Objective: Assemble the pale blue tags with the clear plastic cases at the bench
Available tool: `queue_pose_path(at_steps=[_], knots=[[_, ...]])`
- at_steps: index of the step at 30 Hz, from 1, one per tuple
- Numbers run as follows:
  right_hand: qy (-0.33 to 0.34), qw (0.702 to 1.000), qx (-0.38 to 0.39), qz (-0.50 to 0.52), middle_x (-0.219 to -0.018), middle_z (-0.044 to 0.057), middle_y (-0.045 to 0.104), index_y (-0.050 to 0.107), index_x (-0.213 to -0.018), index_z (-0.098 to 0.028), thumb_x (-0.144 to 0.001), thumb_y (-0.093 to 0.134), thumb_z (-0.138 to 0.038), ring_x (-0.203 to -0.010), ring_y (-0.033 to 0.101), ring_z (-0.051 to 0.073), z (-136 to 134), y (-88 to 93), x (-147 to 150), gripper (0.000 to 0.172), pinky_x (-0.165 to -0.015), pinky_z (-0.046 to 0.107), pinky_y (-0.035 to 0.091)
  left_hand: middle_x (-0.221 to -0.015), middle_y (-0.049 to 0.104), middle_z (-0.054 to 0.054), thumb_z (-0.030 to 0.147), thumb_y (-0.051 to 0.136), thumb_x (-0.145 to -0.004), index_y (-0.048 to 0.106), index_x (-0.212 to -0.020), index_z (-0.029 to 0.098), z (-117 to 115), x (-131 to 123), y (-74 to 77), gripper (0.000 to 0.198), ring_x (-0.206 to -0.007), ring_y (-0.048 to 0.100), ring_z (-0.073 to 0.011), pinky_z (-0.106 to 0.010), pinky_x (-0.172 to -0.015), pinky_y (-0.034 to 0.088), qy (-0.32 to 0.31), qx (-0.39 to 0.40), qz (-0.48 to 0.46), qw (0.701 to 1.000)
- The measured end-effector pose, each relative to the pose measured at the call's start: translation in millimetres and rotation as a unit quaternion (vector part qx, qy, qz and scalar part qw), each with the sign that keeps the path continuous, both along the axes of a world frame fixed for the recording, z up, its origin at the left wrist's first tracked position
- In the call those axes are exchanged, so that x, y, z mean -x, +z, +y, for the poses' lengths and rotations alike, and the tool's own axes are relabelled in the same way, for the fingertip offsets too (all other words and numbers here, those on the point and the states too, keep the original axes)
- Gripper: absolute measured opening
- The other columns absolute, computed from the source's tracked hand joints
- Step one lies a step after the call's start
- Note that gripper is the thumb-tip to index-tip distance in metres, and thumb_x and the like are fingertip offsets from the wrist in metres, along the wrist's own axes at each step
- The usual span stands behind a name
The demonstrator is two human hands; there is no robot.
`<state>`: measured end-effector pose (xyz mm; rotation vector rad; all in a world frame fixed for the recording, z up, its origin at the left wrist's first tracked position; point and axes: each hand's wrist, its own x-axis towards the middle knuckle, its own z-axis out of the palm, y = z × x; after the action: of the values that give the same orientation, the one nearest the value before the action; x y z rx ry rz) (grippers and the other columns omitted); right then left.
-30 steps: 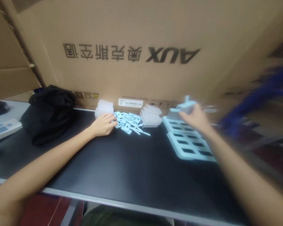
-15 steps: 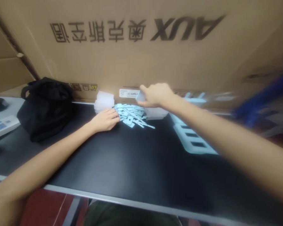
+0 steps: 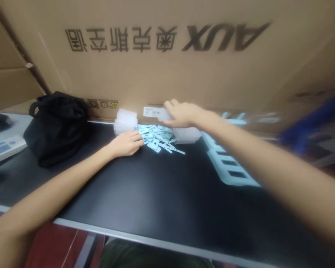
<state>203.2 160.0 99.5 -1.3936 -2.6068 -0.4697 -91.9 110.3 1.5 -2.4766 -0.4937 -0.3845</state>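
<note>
A heap of small pale blue plastic parts (image 3: 156, 137) lies on the black table (image 3: 162, 201) against a big cardboard box. My left hand (image 3: 127, 143) rests at the heap's left edge, fingers curled on the parts. My right hand (image 3: 181, 113) reaches over the heap's far side, closed on a translucent plastic piece (image 3: 164, 115) above a stack of clear plastic pieces (image 3: 187, 134). A second clear stack (image 3: 125, 121) stands just beyond my left hand. My right forearm crosses over pale blue frames with rectangular holes (image 3: 231, 169).
A large cardboard box (image 3: 167, 56) printed AUX walls off the back. A black bag (image 3: 57, 126) sits at the left, with a white device (image 3: 2, 147) beyond it. Something blue and blurred (image 3: 312, 121) is at the right. The table's front edge (image 3: 128, 238) runs close to me.
My right hand left the blue frames at the right and swung left to the clear stack behind the heap, where it now holds a translucent piece. My left hand stayed put.
</note>
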Motion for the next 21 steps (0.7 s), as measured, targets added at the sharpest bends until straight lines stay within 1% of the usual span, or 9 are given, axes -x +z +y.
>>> queue_pose_path(at_steps=[2,3,6,8,11,14,17,19,21], knots=[[0.02,0.999,0.023,0.015,-0.133,0.021,0.063,0.06,-0.133,-0.014,-0.088,0.058,-0.071,-0.088,0.071,0.029,1.3,3.4,-29.4,0.073,-0.079,0.045,0.057,-0.092,0.069,-0.008,0.017,0.047,-0.102,0.067,-0.092,0.017,0.1,-0.3,-0.6,0.023,-0.09,0.062,-0.0222,-0.033,-0.077,0.051,-0.003,0.005,-0.001,1.0],[0.027,0.999,0.03,0.027,-0.134,0.021,0.062,0.061,-0.132,-0.015,-0.087,0.059,-0.069,-0.093,0.071,0.03,0.9,4.9,-44.7,0.07,-0.084,0.046,0.057,-0.091,0.069,-0.008,0.017,0.047,-0.102,0.067,-0.092,0.017,0.3,-0.3,-0.9,0.023,-0.089,0.062,-0.0221,-0.033,-0.077,0.051,-0.004,0.007,-0.003,1.0],[0.04,0.994,0.055,0.085,-0.131,0.019,0.065,0.062,-0.133,-0.016,-0.086,0.063,-0.068,-0.114,0.065,0.035,-5.7,5.7,-84.6,0.07,-0.098,0.05,0.055,-0.09,0.068,-0.009,0.015,0.048,-0.101,0.068,-0.091,0.017,1.0,0.3,-1.9,0.023,-0.088,0.062,-0.0219,-0.033,-0.077,0.051,-0.006,0.019,-0.013,1.0],[0.03,0.989,0.08,0.121,-0.127,0.016,0.069,0.062,-0.131,-0.019,-0.084,0.065,-0.068,-0.115,0.065,0.034,-13.6,2.2,-101.5,0.069,-0.099,0.049,0.055,-0.091,0.068,-0.009,0.015,0.048,-0.1,0.069,-0.092,0.017,1.2,0.9,-2.5,0.023,-0.088,0.062,-0.0217,-0.032,-0.077,0.051,-0.005,0.03,-0.02,0.999],[0.015,0.984,0.105,0.142,-0.123,0.015,0.071,0.065,-0.123,-0.021,-0.082,0.066,-0.067,-0.112,0.066,0.033,-24.2,-7.0,-110.7,0.062,-0.097,0.048,0.055,-0.092,0.068,-0.008,0.014,0.048,-0.099,0.069,-0.093,0.018,1.4,1.9,-3.1,0.022,-0.089,0.062,-0.0213,-0.031,-0.076,0.051,-0.003,0.042,-0.03,0.999],[0.023,0.982,0.11,0.149,-0.123,0.014,0.071,0.066,-0.121,-0.022,-0.082,0.066,-0.068,-0.112,0.066,0.032,-27.5,-16.3,-109.0,0.061,-0.098,0.049,0.054,-0.092,0.068,-0.008,0.014,0.048,-0.1,0.069,-0.092,0.018,1.3,2.6,-3.2,0.022,-0.088,0.063,-0.0213,-0.031,-0.075,0.051,-0.002,0.038,-0.029,0.999],[0.06,0.979,0.103,0.163,-0.121,0.014,0.07,0.067,-0.12,-0.022,-0.083,0.064,-0.072,-0.112,0.065,0.032,-24.6,-24.1,-106.6,0.063,-0.1,0.051,0.053,-0.093,0.069,-0.008,0.015,0.046,-0.101,0.068,-0.092,0.018,1.3,3.1,-2.5,0.024,-0.089,0.063,-0.0215,-0.032,-0.075,0.051,0.001,0.032,-0.024,0.999],[0.094,0.976,0.097,0.171,-0.123,0.015,0.069,0.068,-0.117,-0.021,-0.083,0.062,-0.075,-0.116,0.063,0.033,-22.5,-29.0,-107.0,0.064,-0.104,0.052,0.051,-0.093,0.069,-0.008,0.015,0.045,-0.101,0.069,-0.093,0.018,1.0,3.1,-1.2,0.025,-0.09,0.063,-0.0215,-0.032,-0.075,0.051,0.006,0.034,-0.02,0.999],[0.11,0.974,0.085,0.18,-0.127,0.016,0.066,0.069,-0.116,-0.021,-0.082,0.062,-0.077,-0.121,0.061,0.034,-21.6,-33.9,-109.3,0.066,-0.108,0.054,0.049,-0.092,0.069,-0.008,0.015,0.047,-0.101,0.069,-0.093,0.018,-0.2,2.0,0.8,0.024,-0.09,0.062,-0.0214,-0.032,-0.075,0.05,0.012,0.035,-0.014,0.999]])
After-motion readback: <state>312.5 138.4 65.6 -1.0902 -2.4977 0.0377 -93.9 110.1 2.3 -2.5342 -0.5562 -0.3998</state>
